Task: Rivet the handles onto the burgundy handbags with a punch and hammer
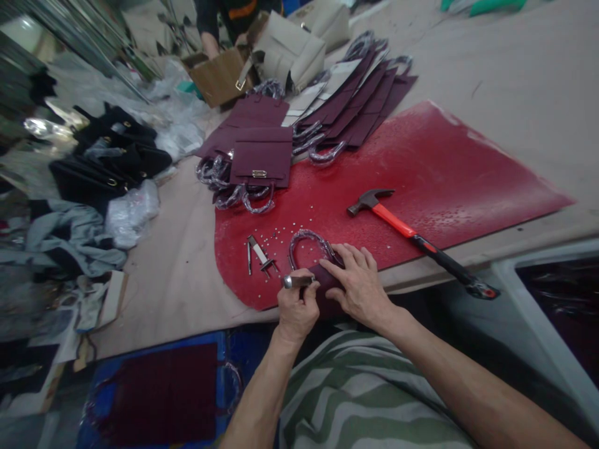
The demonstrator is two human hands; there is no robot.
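My left hand [297, 308] is closed around a short metal cylinder-shaped tool [298, 282], whose exact kind I cannot make out. Under both hands, at the table's near edge, is a burgundy leather bag panel [326, 285]. Its plastic-wrapped handle [305, 236] arches away from me onto the red mat. My right hand [359, 284] grips the panel, thumb on the near side and fingers across it beside the handle. Small metal pieces [277, 236] lie scattered past my left hand, near a tool with a pale middle and prongs [260, 254] and a thin metal rod [249, 258].
On the red mat [449, 168], a claw hammer [397, 221] lies with its handle over the edge. Stacked burgundy panels [350, 103] sit farther back. Black bags [110, 159] lie left; a burgundy piece [163, 396] rests low on blue. A person's hand [210, 47] is by a cardboard box [219, 78].
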